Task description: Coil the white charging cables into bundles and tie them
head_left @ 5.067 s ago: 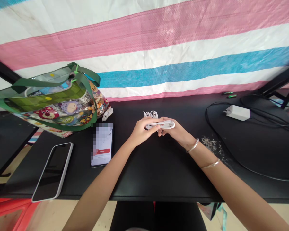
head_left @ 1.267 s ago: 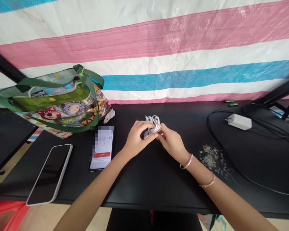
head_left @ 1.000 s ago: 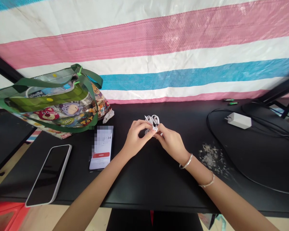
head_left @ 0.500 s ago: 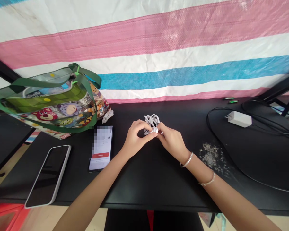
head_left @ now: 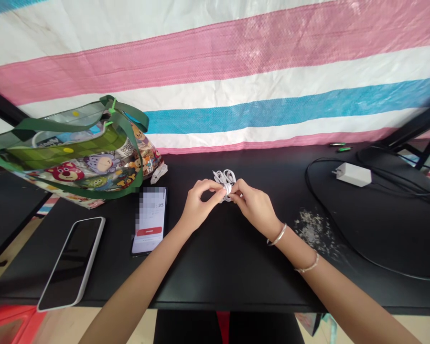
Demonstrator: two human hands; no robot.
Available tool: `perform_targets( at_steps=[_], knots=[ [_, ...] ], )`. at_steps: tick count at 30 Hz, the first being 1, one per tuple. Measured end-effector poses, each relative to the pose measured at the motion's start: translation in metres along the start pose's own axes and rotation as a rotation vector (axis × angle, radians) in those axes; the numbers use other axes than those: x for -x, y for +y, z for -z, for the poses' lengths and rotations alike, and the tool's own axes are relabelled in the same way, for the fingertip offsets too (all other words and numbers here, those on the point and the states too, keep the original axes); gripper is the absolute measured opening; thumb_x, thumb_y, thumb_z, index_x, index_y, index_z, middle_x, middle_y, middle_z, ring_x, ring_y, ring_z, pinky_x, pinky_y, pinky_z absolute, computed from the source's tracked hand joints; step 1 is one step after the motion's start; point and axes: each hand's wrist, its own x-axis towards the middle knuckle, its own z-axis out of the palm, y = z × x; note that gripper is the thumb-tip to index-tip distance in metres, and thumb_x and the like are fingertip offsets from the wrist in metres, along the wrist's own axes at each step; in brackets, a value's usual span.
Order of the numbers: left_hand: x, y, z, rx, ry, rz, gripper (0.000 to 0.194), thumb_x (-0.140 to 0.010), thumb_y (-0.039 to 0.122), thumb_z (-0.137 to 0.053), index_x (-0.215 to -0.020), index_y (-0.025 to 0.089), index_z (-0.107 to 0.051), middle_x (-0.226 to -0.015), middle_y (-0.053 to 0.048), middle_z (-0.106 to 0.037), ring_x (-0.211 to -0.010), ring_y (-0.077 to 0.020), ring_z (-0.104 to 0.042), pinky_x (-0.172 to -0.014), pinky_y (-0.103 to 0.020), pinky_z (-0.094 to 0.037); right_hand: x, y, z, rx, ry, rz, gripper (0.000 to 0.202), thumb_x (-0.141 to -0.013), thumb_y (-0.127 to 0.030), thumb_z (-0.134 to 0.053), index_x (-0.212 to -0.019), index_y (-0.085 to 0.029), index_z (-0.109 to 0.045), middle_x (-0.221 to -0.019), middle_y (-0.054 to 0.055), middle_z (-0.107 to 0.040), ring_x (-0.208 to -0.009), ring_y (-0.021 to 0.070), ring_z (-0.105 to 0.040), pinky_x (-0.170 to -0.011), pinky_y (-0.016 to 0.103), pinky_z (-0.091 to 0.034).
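Note:
A white cable (head_left: 228, 177), coiled into a small bundle with loops sticking up at the far side, is held just above or on the black table (head_left: 215, 267); I cannot tell which. My left hand (head_left: 200, 203) pinches the bundle from the left, thumb and forefinger meeting on the wrapped middle. From the right, my right hand (head_left: 253, 205) grips the same bundle between thumb and curled fingers. Part of the coil is hidden behind the fingertips. A bracelet (head_left: 277, 235) circles my right wrist.
Left of my hands lie a lit phone (head_left: 150, 220) and a dark-screened phone (head_left: 71, 263). Behind them stands a cartoon-print bag (head_left: 103, 167). To the right are a white charger (head_left: 353, 174), black cables (head_left: 326, 210), pale flakes (head_left: 313, 227) and small green items (head_left: 344, 149).
My left thumb has drawn back a little to the left, and more of the wrapped middle of the cable shows. Both hands keep their hold.

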Motion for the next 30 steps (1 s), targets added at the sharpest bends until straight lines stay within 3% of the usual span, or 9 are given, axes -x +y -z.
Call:
perform_targets(
  at_steps=[6, 19, 30],
  knots=[
    [0.0005, 0.0005, 0.0003, -0.028, 0.027, -0.03, 0.012, -0.078, 0.025, -0.06, -0.067, 0.021, -0.061, -0.072, 0.001, -0.067, -0.077, -0.0162, -0.058, -0.079, -0.031, -0.045, 0.0008, -0.0025, 0.0, -0.016, -0.061, -0.063, 0.013, -0.082, -0.011, -0.051, -0.077, -0.023, -0.048, -0.062, -0.003, -0.067, -0.055, 0.0164, -0.066, -0.051, 0.021, -0.039],
    [0.0021, 0.0042, -0.0011, -0.077, -0.026, -0.099, 0.014, -0.077, 0.022, -0.063, -0.065, 0.021, -0.057, -0.072, 0.003, -0.066, -0.073, -0.014, -0.058, -0.075, -0.027, -0.046, 0.0008, -0.0014, -0.0053, 0.198, -0.065, -0.009, 0.015, -0.082, -0.011, -0.051, -0.074, -0.023, -0.045, -0.062, -0.001, -0.068, -0.056, 0.0188, -0.067, -0.044, 0.021, -0.029],
    [-0.0001, -0.0002, 0.0024, -0.084, 0.021, -0.082, 0.008, -0.08, 0.022, -0.061, -0.071, 0.021, -0.063, -0.077, 0.002, -0.071, -0.079, -0.0157, -0.061, -0.079, -0.03, -0.048, 0.0001, -0.0044, 0.0, -0.003, -0.066, -0.071, 0.014, -0.083, -0.011, -0.052, -0.076, -0.023, -0.048, -0.061, -0.003, -0.068, -0.056, 0.0166, -0.067, -0.049, 0.021, -0.037]
  ],
)
